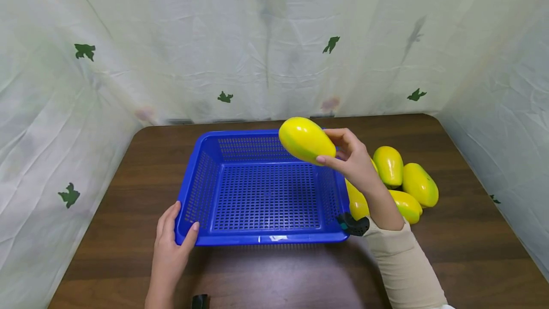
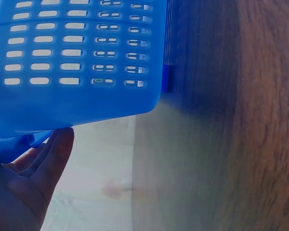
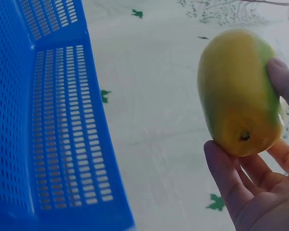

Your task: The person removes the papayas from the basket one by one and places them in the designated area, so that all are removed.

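My right hand point(image 1: 357, 162) holds a glossy yellow mango point(image 1: 303, 138) by its narrower end, over the far right part of a blue plastic basket point(image 1: 223, 241). Thumb and fingers lie on opposite sides of this mango, and a green streak and a dark stem spot show on it in the right wrist view. At the basket's near left corner, my left hand point(image 1: 170, 240) grips the rim, thumb on the front edge and fingers along the left side. The basket is perforated and holds nothing. From the left wrist, its slotted outer wall point(image 2: 82, 103) shows above the fingers.
Several more yellow mangoes point(image 1: 420, 185) lie grouped on the brown wooden table point(image 1: 463, 232) right of the basket, partly hidden by my right hand and forearm. A pale curtain point(image 1: 274, 51) with green leaf shapes surrounds the table's back and sides.
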Tool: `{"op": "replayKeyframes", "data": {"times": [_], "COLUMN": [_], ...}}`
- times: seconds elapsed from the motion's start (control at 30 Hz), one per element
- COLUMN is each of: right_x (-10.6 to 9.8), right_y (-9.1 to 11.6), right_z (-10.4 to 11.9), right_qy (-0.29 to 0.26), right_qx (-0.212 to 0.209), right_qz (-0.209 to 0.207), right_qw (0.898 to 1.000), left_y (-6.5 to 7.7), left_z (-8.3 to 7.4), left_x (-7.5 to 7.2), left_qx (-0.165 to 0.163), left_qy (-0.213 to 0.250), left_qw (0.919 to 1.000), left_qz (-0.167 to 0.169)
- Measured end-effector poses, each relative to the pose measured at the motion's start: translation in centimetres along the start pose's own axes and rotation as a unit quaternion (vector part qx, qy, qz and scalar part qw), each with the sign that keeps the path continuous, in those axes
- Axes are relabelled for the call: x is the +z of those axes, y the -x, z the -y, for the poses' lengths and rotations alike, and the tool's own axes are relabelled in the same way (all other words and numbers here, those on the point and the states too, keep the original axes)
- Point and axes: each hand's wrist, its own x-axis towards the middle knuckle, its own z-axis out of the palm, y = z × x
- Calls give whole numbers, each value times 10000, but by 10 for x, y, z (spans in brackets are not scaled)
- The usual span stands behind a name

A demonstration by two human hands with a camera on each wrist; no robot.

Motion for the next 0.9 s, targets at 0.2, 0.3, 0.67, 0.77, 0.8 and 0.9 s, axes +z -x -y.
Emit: {"op": "replayKeyframes", "data": {"times": [0.2,0.3,0.67,0.77,0.8,0.9], "right_x": [-16,-23,-42,-47,-49,-52], "right_y": [18,29,68,79,83,95], "right_z": [2,2,-15,-20,-21,-26], "right_qy": [251,410,732,830,859,1036], "right_qx": [73,98,535,633,667,814], "right_qz": [-409,-554,-988,-1091,-1123,-1207], "right_qw": [9988,9976,9910,9885,9877,9839], "left_y": [0,0,0,0,0,-1], "left_z": [1,1,1,0,0,0], "left_x": [1,1,0,0,0,0], "left_qx": [106,111,30,12,18,50], "left_qy": [20,37,-8,-12,-10,17], "left_qw": [9999,9999,10000,10000,10000,10000], "left_qz": [-51,-50,-14,6,11,-18]}}
